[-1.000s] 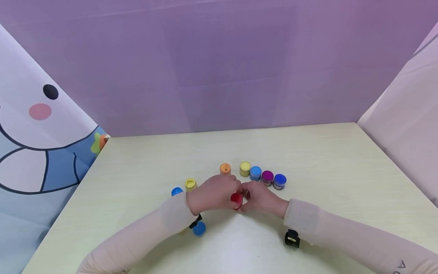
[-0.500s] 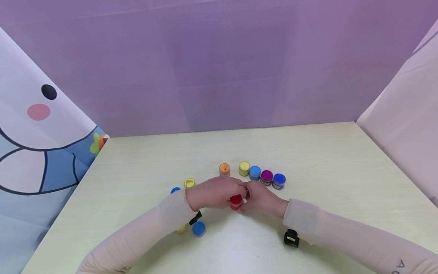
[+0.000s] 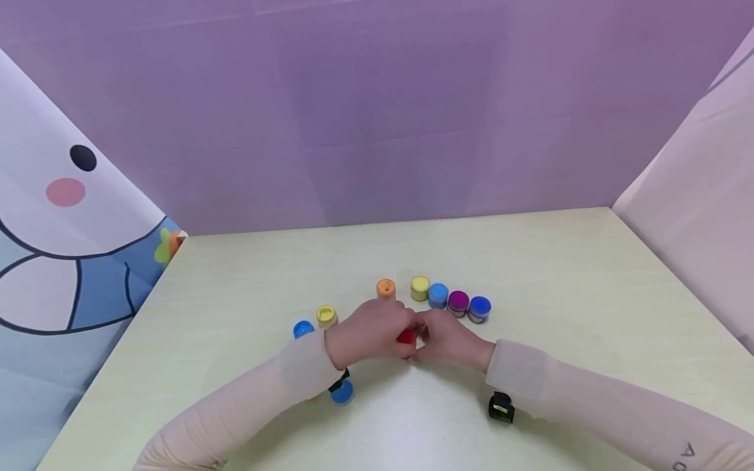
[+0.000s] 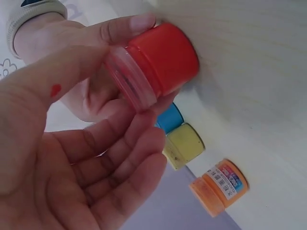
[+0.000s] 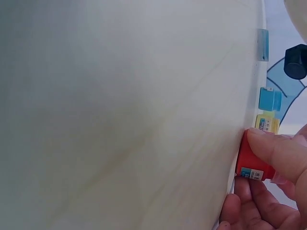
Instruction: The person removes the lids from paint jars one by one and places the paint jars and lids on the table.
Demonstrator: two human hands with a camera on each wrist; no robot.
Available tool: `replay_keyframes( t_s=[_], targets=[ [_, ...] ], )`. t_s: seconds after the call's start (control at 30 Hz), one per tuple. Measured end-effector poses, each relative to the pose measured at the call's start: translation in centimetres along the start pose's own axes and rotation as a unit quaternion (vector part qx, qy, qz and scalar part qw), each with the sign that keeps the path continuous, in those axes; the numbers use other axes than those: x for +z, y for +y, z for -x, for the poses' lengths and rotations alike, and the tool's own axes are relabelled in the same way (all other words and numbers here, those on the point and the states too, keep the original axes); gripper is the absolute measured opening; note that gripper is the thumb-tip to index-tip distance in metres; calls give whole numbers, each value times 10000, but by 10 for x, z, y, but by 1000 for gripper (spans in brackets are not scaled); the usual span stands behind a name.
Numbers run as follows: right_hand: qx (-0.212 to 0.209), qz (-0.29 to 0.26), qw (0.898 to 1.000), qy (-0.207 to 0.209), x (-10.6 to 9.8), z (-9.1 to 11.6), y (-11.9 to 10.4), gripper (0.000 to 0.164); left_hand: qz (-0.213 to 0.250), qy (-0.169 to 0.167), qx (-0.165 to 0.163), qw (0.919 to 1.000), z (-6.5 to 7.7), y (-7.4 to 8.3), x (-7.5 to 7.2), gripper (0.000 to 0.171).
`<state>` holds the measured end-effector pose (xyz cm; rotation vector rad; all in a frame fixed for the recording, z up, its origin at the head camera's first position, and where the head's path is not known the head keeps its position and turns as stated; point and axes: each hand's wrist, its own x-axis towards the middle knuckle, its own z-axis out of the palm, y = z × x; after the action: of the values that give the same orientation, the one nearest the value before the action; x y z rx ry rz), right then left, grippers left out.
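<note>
In the head view, a person's left hand (image 3: 371, 330) and right hand (image 3: 450, 337) meet around a red paint jar (image 3: 406, 338) at a pale tabletop (image 3: 548, 261), an orange paint jar (image 3: 385, 288) behind and a yellow jar (image 3: 420, 288), light blue jar (image 3: 438, 296), purple jar (image 3: 457, 303) and dark blue jar (image 3: 480, 309) lined up beside. At the left wrist, the left thumb and forefinger pinch the red jar's clear rim (image 4: 132, 79), a red smear (image 4: 56, 90) marking that hand. From the right wrist, the right hand grips the red body, its printed label (image 5: 252, 173) showing, another yellow jar (image 5: 267, 123) just beyond.
</note>
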<state>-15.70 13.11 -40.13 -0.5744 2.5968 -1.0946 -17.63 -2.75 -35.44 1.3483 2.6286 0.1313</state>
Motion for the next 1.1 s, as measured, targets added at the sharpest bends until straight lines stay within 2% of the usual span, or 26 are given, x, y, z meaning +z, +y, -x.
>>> replay_keyframes(
  t_s=[0.13, 0.23, 0.37, 0.47, 0.7, 0.87, 1.1],
  targets=[
    [-63, 27, 10000, 12, 0, 0, 1, 29, 13, 69, 133, 9999, 2, -2, -1, 35],
    [-46, -60, 10000, 20, 0, 1, 1, 31, 92, 118, 498, 9986, 3, -5, -2, 39],
    [63, -262, 9996, 18, 0, 1, 1, 33, 102, 8, 1133, 9935, 4, -8, -3, 32],
    [108, -344, 9993, 9, 0, 2, 1, 34, 67, -165, 1321, 9911, 3, -8, -4, 30],
    [185, -317, 9993, 4, 1, 1, 1, 35, -89, -241, 1126, 9933, 2, -7, -3, 29],
    [171, -102, 9998, 38, 2, 0, 1, 31, -38, -137, 736, 9972, 2, -7, -1, 31],
    [-38, -99, 9999, 42, 2, 0, 2, 30, 68, -121, 152, 9998, -1, -2, 0, 27]
  ],
)
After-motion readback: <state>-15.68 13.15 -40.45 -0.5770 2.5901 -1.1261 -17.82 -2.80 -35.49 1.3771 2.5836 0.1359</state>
